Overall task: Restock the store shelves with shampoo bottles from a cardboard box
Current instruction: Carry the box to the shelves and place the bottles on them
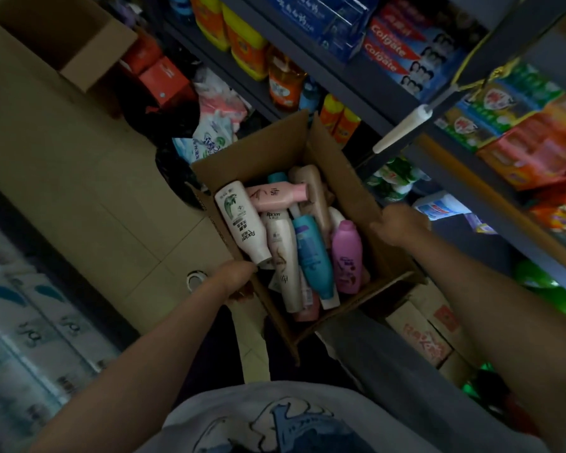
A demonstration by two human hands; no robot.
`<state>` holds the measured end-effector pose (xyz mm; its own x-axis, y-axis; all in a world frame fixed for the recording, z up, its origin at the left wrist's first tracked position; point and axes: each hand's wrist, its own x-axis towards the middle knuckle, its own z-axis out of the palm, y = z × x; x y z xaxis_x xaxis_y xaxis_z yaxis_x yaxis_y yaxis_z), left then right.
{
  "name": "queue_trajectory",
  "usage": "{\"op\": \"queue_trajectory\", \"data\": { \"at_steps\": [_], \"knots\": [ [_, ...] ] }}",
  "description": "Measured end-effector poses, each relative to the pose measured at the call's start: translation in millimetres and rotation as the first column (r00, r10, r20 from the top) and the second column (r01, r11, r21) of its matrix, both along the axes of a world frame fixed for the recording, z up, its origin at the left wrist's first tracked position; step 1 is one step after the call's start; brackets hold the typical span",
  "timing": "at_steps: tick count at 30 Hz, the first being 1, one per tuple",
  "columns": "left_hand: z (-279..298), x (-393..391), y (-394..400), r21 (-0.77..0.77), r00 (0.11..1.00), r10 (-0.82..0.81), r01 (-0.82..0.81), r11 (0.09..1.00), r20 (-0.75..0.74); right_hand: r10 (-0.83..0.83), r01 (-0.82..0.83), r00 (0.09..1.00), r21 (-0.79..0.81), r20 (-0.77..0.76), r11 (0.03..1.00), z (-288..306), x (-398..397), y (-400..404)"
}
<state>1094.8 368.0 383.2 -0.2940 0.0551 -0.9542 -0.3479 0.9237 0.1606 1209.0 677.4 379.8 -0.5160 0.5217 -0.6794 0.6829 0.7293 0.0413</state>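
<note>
Fingers of both hands grasp the cardboard box (350, 178), its shampoo bottles (311, 253) lying lengthwise.

Small shop, dark shelves (366, 83) stacked with toothpaste boxes (402, 57), detergent bottles (247, 49), soap packs (530, 148)

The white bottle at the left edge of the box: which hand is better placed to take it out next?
Probably the left hand. It grips the box wall right at the white bottle cap end. The right hand holds the opposite wall, with the blue bottle and purple bottle between.
</note>
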Motion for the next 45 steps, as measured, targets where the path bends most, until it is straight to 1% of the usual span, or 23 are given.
{"op": "queue_trajectory", "data": {
  "at_steps": [2, 7, 13, 16, 19, 20, 22, 23, 24, 25, 26, 27, 28, 29, 30, 32, 34, 36, 39, 40, 41, 42, 45],
  "knots": [
    [-1, 2, 4, 0.014, 1.0, 0.012, -0.012, 1.0, -0.012, 0.016, -0.015, 0.999, 0.017, -0.042, 1.0, 0, 0, 3],
    [-10, 11, -1, 0.088, 0.982, 0.176, -0.169, 0.982, -0.072, 0.099, -0.099, 0.995, 0.033, 0.003, 0.995, 3, -14, 20],
    [-7, 35, 20, 0.137, 0.935, 0.35, -0.355, 0.925, 0.059, 0.218, -0.213, 0.975, 0.14, -0.027, 0.967, 4, -45, 32],
    [-8, 45, 31, 0.139, 0.886, 0.449, -0.462, 0.876, 0.119, 0.22, -0.209, 0.974, 0.168, -0.048, 0.963, 3, -56, 40],
    [-4, 43, 38, 0.14, 0.901, 0.409, -0.428, 0.893, 0.147, 0.171, -0.162, 0.984, 0.164, -0.043, 0.973, 0, -54, 42],
    [2, 40, 39, 0.141, 0.912, 0.378, -0.4, 0.906, 0.158, 0.154, -0.141, 0.986, 0.182, -0.065, 0.973, 1, -52, 40],
    [9, 34, 39, 0.129, 0.927, 0.34, -0.361, 0.924, 0.159, 0.154, -0.102, 0.973, 0.274, -0.172, 0.956, 11, -50, 28],
    [11, 31, 37, 0.124, 0.936, 0.324, -0.34, 0.932, 0.134, 0.178, -0.093, 0.953, 0.322, -0.245, 0.942, 16, -49, 17],
    [9, 27, 32, 0.116, 0.947, 0.313, -0.32, 0.94, 0.076, 0.199, -0.093, 0.93, 0.328, -0.308, 0.94, 20, -49, 2],
    [8, 22, 27, 0.105, 0.951, 0.308, -0.305, 0.947, -0.016, 0.197, -0.105, 0.919, 0.272, -0.341, 0.957, 21, -48, -18],
    [6, 18, 19, 0.097, 0.944, 0.308, -0.298, 0.95, -0.118, 0.165, -0.116, 0.921, 0.154, -0.354, 0.981, 18, -48, -41],
    [5, 13, 12, 0.102, 0.925, 0.32, -0.305, 0.947, -0.204, 0.089, -0.098, 0.933, -0.007, -0.35, 0.995, 11, -47, -65],
    [7, 9, 5, 0.114, 0.903, 0.331, -0.311, 0.944, -0.275, -0.013, -0.049, 0.949, -0.189, -0.314, 0.981, -1, -46, -87],
    [11, 5, 0, 0.125, 0.889, 0.326, -0.302, 0.945, -0.322, -0.118, 0.027, 0.961, -0.338, -0.25, 0.941, -14, -44, -107],
    [16, 2, -5, 0.132, 0.882, 0.311, -0.282, 0.95, -0.354, -0.209, 0.115, 0.963, -0.442, -0.171, 0.89, -26, -42, -126],
    [21, -4, -12, 0.16, 0.884, 0.277, -0.232, 0.959, -0.377, -0.371, 0.282, 0.928, -0.56, -0.048, 0.779, -46, -40, -158],
    [25, -9, -19, 0.164, 0.889, 0.24, -0.189, 0.968, -0.39, -0.552, 0.444, 0.834, -0.604, 0.007, 0.662, -59, -40, -184],
    [29, -11, -23, 0.168, 0.894, 0.222, -0.168, 0.971, -0.39, -0.71, 0.573, 0.704, -0.605, 0.018, 0.553, -68, -42, -198],
    [33, -12, -26, 0.205, 0.905, 0.224, -0.157, 0.966, -0.361, -0.878, 0.682, 0.476, -0.651, 0.05, 0.333, -79, -49, -203],
    [35, -11, -26, 0.216, 0.908, 0.23, -0.161, 0.963, -0.35, -0.9, 0.692, 0.432, -0.661, 0.059, 0.288, -78, -52, -203],
    [35, -11, -28, 0.226, 0.911, 0.24, -0.169, 0.959, -0.336, -0.916, 0.692, 0.398, -0.67, 0.042, 0.269, -83, -55, -202],
    [34, -11, -30, 0.234, 0.912, 0.248, -0.177, 0.956, -0.326, -0.922, 0.69, 0.386, -0.669, 0.016, 0.277, -80, -58, -200],
    [36, -13, -36, 0.262, 0.912, 0.262, -0.181, 0.948, -0.316, -0.923, 0.671, 0.371, -0.657, -0.103, 0.343, -70, -68, -192]
  ]
}}
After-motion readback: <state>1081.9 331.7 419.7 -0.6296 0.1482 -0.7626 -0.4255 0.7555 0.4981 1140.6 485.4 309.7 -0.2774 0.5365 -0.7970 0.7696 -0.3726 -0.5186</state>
